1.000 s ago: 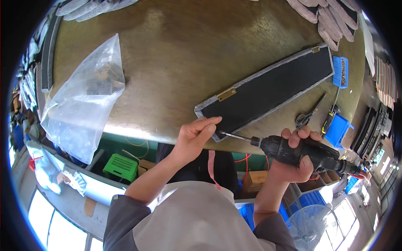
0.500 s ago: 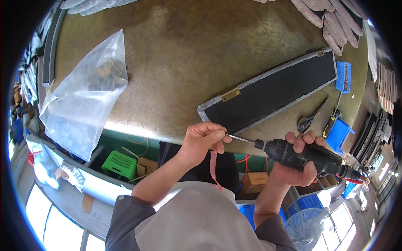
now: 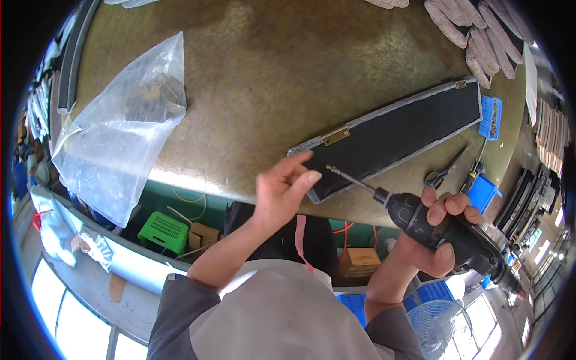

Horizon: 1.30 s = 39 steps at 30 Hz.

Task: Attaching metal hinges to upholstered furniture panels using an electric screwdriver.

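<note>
My right hand (image 3: 441,231) grips a black power screwdriver (image 3: 414,217) whose long bit points up and left. A small brass-coloured screw (image 3: 330,168) appears to sit on the bit's tip. Just left of that tip is my left hand (image 3: 282,189), thumb and fingers apart, holding nothing. Beyond both hands lies a long black panel (image 3: 408,129) with grey fuzzy edging. A brass hinge (image 3: 336,136) sits on its far edge near the left end, and a second brass hinge (image 3: 461,85) near the right end. The bit tip hovers over the panel's left part.
To the right are scissors (image 3: 444,171), a yellow-and-black screwdriver (image 3: 474,174), a blue bin (image 3: 483,193) and a blue tray of small parts (image 3: 491,118). A clear plastic bag (image 3: 120,132) lies at left. Grey fuzzy pieces (image 3: 489,45) are piled far right.
My left hand has let go of the bit tip and moved slightly left. The power screwdriver has tilted, its rear end dropping toward me and its tip rising over the panel.
</note>
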Available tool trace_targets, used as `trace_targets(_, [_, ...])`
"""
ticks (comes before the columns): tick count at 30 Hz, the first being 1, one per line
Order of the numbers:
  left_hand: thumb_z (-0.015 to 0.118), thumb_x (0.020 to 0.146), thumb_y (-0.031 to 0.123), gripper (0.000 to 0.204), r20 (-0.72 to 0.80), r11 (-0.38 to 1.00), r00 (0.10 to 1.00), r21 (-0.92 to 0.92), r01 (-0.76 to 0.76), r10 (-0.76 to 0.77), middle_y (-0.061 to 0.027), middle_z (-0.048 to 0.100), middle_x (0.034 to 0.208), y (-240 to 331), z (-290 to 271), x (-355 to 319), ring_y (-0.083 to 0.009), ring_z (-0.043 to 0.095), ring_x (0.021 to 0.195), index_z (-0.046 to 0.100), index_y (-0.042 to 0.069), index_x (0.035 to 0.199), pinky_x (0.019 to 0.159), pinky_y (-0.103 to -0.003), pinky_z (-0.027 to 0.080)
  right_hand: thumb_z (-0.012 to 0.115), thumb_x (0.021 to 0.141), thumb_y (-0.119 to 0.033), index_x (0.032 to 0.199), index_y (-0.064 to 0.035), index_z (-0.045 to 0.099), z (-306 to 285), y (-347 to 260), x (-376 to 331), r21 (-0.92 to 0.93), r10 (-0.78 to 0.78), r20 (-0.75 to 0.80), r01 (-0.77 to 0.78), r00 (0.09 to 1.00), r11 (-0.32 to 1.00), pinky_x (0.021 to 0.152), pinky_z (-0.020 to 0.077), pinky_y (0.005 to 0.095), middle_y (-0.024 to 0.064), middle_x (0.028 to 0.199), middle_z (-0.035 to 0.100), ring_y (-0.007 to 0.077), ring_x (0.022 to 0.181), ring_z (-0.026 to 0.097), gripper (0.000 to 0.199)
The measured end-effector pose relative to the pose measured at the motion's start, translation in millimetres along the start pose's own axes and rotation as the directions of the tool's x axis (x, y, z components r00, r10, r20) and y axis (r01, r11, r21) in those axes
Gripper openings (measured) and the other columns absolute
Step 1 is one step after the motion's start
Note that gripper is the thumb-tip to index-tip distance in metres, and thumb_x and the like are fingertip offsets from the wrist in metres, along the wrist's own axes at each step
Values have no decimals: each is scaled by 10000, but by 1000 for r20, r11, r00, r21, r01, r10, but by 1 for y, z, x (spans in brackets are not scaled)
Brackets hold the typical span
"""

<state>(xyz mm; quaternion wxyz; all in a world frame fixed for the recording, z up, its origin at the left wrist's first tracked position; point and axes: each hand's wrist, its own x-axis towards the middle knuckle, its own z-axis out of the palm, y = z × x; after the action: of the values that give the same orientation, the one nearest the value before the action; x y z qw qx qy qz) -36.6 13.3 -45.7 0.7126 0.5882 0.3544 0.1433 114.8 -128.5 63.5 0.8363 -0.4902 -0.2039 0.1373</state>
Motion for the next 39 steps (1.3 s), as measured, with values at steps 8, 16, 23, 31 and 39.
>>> trace_targets(8, [737,792,257,334,-61,772,981,627,-107,186,-87,583,704,-6,-20,20,-223,593,556,653,-1,987,501,-332,473,731,743,-158,1204,-55,438,24,24,27,-302,-27,226,97,974,948,835,486,467,206,1085,567,239,804,610,557])
trace_targets(16, [762,765,165,242,-44,811,990,578,-83,133,-98,583,711,-8,-21,23,-203,595,547,680,-4,919,505,-305,458,724,745,-155,1184,-51,434,27,39,29,-339,3,247,83,969,937,830,488,456,218,1087,572,237,771,610,537])
trace_targets(23, [766,757,179,225,-12,807,992,582,-97,128,-85,576,725,-10,-25,27,-208,597,548,673,14,877,499,-314,451,671,725,-115,1226,-33,452,43,38,31,-376,95,350,47,932,925,867,452,482,231,1095,546,237,837,591,553])
trace_targets(31, [732,775,252,230,-2,816,988,564,-127,155,-68,545,701,-14,-28,30,-267,590,620,646,44,820,524,-381,452,703,698,-90,1068,-23,498,64,46,47,-442,205,569,85,797,893,779,522,403,214,976,589,234,753,615,428])
trace_targets(39, [761,714,202,213,-26,772,966,607,-190,259,-50,552,751,-6,-27,32,-247,580,665,651,63,833,562,-369,453,687,702,-152,1218,-43,454,48,44,44,-428,137,559,143,818,892,805,461,497,220,1049,546,225,779,578,577])
